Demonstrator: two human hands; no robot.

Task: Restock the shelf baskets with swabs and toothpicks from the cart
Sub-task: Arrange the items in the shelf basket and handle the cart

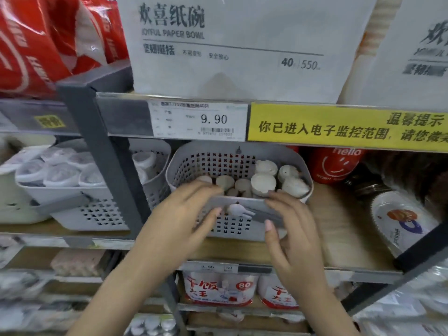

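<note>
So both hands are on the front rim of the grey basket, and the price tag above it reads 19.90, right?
Not quite: the head view shows the price tag reading 9.90. Both the left hand and right hand are on the grey basket front rim.

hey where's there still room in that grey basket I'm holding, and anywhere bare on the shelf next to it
Inside the grey basket, the back left, behind the low tubs, looks free. Its right side is packed with wrapped tubs. The wooden shelf is bare between the basket and the plate pack.
</note>
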